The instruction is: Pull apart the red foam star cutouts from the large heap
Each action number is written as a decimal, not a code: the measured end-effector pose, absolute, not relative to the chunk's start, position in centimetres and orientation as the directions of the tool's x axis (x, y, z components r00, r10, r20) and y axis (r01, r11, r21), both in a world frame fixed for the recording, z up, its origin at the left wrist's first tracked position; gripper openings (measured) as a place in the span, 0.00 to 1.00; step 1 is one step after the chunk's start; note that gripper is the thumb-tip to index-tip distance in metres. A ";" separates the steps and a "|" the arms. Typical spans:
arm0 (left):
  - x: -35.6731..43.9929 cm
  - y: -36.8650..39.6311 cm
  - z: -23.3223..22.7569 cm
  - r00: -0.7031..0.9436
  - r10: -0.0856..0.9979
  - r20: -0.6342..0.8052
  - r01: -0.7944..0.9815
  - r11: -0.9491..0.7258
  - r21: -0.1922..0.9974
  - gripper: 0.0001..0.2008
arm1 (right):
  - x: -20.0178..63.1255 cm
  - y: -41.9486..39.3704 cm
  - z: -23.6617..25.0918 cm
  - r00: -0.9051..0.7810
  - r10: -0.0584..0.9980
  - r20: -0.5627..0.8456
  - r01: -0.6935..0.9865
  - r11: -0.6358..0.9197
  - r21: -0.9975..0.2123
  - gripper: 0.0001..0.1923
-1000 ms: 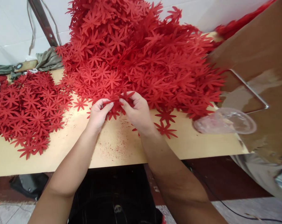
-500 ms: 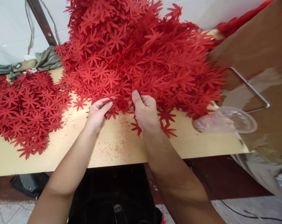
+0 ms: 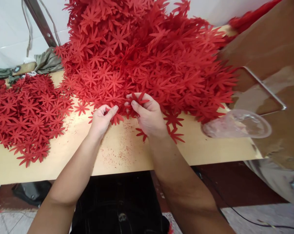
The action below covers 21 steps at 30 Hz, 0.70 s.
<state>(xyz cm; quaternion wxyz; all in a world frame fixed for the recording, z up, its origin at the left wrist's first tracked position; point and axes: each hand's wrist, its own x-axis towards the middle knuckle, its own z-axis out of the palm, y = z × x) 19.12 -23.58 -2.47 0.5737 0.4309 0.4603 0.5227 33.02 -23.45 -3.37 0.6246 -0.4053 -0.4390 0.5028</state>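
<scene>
My right hand (image 3: 150,115) holds a red cutout (image 3: 138,100) just right of the frame's centre, thumb on the near face and fingers behind it. The grip is narrow and near the middle of the shape, probably because these thin petals would bend if I took them by a tip; held so, they fan out free around my thumb.

My left hand (image 3: 101,118), left of centre, makes a narrow pinch too. Red shows between its thumb and forefinger, but I cannot tell whether I grip a piece there or whether it lies behind. The two hands are apart but near each other, low against the front edge of the large heap (image 3: 147,58), which fills the upper middle; I judge that this keeps my reach short.

The smaller heap (image 3: 27,110) sits at the left of the frame, out of the way of my forearms. Between my wrists the table (image 3: 198,149) shows red specks (image 3: 121,152), perhaps crumbs shed by the cutouts. Loose cutouts (image 3: 173,119) lie right of my right hand, seemingly strays from the large heap. The clear plastic tub (image 3: 217,130), lower right of the heap, is near the cardboard panel (image 3: 266,48), which seems to work as a side wall.
</scene>
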 end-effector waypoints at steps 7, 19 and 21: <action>19.0 -23.5 -2.1 0.025 0.991 -0.132 -0.314 0.134 0.940 0.09 | 32.8 -23.5 -3.5 0.100 0.992 0.082 -0.269 0.106 -0.957 0.17; 19.3 -23.6 -2.0 0.065 0.998 -0.024 -0.219 0.038 0.975 0.16 | 32.6 -23.8 -3.0 0.085 0.995 0.050 -0.330 0.075 -0.941 0.20; 19.3 -23.8 -1.9 0.081 0.996 -0.030 -0.197 0.046 0.979 0.17 | 32.4 -24.0 -2.8 0.042 0.997 0.063 -0.292 0.073 -0.954 0.20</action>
